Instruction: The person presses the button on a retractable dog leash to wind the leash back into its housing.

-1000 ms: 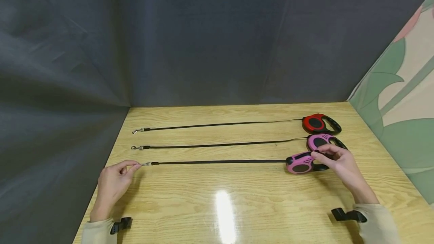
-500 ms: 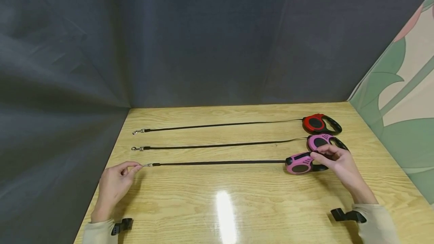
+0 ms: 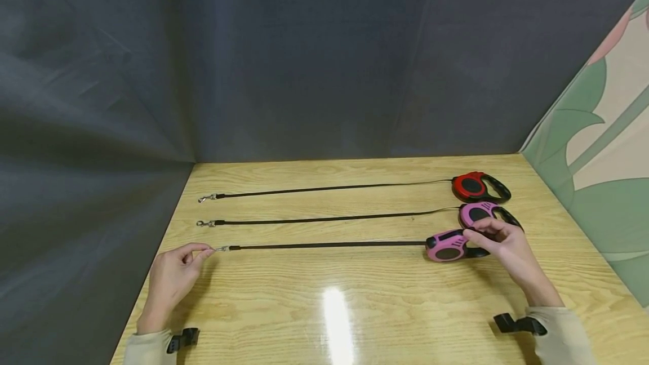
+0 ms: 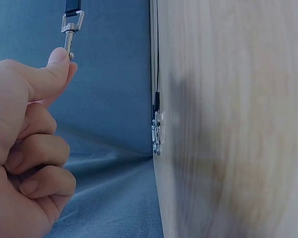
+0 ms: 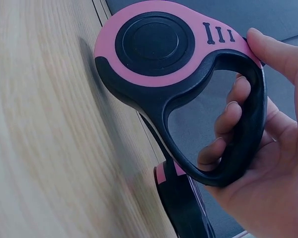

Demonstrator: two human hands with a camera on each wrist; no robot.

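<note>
Seen from the left wrist, thumb and forefinger of the left hand [image 4: 30, 144] pinch a metal clip [image 4: 69, 42] held off the tabletop [image 3: 253, 308], a gap the head view hardly shows. The right wrist view shows what the head view mostly hides: the right hand [image 3: 499, 241] has its grip clamped on the black handle [image 5: 253, 111], fingers curled through the loop.

The held pink leash [image 3: 446, 245] is the lowest of three rows, just below the middle of the head frame. Its long axis runs left to right, nearly level: clip at left, cord [image 3: 329, 245] straight, case right of centre, handle pointing right. The second pink leash [image 3: 476, 212] and red leash [image 3: 471, 186] lie above, clips also leftward.

The held case is rounded, glossy pink, with a black disc and three bone-shaped marks.
</note>
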